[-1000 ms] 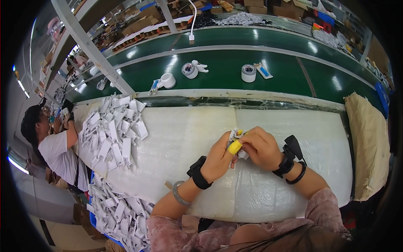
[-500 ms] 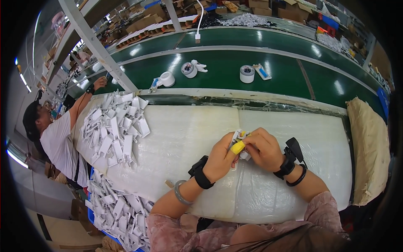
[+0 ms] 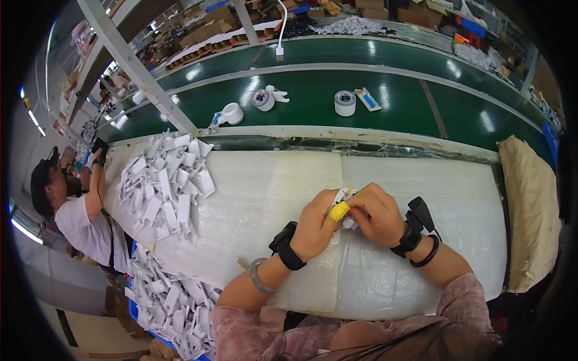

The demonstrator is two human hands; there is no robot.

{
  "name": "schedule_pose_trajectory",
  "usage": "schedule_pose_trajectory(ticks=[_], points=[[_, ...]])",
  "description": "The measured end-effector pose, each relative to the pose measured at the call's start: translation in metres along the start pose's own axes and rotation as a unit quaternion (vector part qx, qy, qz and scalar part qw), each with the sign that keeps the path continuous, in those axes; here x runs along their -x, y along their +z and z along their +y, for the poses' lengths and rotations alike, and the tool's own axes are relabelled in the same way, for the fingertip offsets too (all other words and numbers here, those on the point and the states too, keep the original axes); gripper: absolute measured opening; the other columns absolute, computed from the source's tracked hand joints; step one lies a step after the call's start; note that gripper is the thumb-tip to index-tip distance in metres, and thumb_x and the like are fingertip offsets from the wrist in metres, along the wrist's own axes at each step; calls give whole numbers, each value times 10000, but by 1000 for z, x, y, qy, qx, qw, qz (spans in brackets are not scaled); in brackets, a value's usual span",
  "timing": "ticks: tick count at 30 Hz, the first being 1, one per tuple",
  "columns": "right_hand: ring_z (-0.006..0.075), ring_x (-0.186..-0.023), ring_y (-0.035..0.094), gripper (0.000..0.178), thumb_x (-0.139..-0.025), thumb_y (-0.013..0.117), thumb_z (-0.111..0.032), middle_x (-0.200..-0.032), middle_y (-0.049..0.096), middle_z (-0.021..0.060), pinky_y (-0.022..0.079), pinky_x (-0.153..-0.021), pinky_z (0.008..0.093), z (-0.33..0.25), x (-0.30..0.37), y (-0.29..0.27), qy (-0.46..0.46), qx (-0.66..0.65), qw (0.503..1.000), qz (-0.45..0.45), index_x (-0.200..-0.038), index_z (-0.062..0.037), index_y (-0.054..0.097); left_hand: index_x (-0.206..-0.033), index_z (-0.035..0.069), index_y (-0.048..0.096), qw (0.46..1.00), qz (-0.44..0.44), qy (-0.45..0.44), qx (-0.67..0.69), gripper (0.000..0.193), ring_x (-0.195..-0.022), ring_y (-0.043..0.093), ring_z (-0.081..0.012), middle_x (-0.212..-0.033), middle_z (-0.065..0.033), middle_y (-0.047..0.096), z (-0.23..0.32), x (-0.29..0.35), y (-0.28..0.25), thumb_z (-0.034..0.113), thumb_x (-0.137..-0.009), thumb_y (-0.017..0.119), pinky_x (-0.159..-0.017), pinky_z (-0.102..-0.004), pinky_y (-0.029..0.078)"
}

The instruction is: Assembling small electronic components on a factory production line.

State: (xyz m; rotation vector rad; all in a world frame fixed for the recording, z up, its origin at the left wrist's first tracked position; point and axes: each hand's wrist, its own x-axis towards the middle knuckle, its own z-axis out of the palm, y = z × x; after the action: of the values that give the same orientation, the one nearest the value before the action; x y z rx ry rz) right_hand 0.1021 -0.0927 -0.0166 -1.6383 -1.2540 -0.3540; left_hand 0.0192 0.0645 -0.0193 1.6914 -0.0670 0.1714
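Over the middle of the padded table, my left hand (image 3: 315,221) and my right hand (image 3: 379,213) meet around a small white plastic part (image 3: 342,196). My left fingers are wrapped round it, and a yellow covering (image 3: 339,210) sits on the left thumb. The right fingertips pinch together at the part, against that thumb. My hands hide most of the part, so its full shape does not show. To the left on the table lies a heap of white plastic pieces (image 3: 165,186).
Beyond the table runs a green conveyor belt (image 3: 301,112) carrying white round devices (image 3: 345,103) and small parts. A blue bin (image 3: 132,308) of white pieces stands lower left. Brown wrapped padding (image 3: 530,213) borders the right side. A co-worker (image 3: 84,210) is at left; a white cable (image 3: 280,36) hangs ahead.
The devices on the belt have shifted slightly left. The co-worker's arm has drawn back from the belt. My hands stay in nearly the same place, still closed around the white part.
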Motion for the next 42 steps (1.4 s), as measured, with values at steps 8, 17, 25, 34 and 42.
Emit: schedule_pose_trajectory(ticks=[8, 17, 25, 34, 42], points=[[240, -671, 596, 143, -807, 646, 23, -825, 577, 110, 490, -599, 325, 13, -9, -13, 32, 16, 999, 4, -936, -27, 613, -1316, 18, 457, 997, 24, 12, -68, 360, -919, 540, -130, -1109, -89, 543, -21, -2, -3, 86, -963, 470, -752, -251, 478], [161, -1065, 589, 306, -872, 601, -2, -1146, 611, 100, 453, -909, 281, 135, 8, -73, 271, -166, 904, 286, -1175, -29, 567, -1363, 45, 441, 986, 93, -130, -40, 490, -1112, 539, -180, -1292, -100, 526, -38, -73, -141, 147, -894, 544, -838, -328, 519], [346, -1328, 360, 556, -772, 603, 65, -1382, 436, 167, 287, -1102, 414, 109, 5, -49, 159, 202, 959, 115, -1301, -62, 493, -1291, 38, 462, 652, 385, -106, -645, 503, -1184, 473, -379, -1260, -165, 538, -99, -149, -299, 115, -806, 571, -1023, -444, 360], [366, -1269, 411, 446, -750, 609, 56, -1274, 483, 185, 331, -1061, 415, 112, 6, -44, 188, 185, 964, 43, -1184, -35, 565, -1126, 143, 607, 621, 341, -176, -683, 327, -1104, 557, -265, -1105, -53, 659, -91, -170, -313, 173, -801, 619, -999, -549, 313], [376, -1216, 445, 449, -741, 609, 52, -1229, 509, 196, 356, -1038, 429, 110, 5, -43, 183, 172, 968, 24, -1180, -29, 559, -1075, 95, 629, 782, 303, 15, -545, 318, -875, 608, -326, -901, -116, 654, -68, -157, -260, 80, -758, 630, -765, -435, 466]])
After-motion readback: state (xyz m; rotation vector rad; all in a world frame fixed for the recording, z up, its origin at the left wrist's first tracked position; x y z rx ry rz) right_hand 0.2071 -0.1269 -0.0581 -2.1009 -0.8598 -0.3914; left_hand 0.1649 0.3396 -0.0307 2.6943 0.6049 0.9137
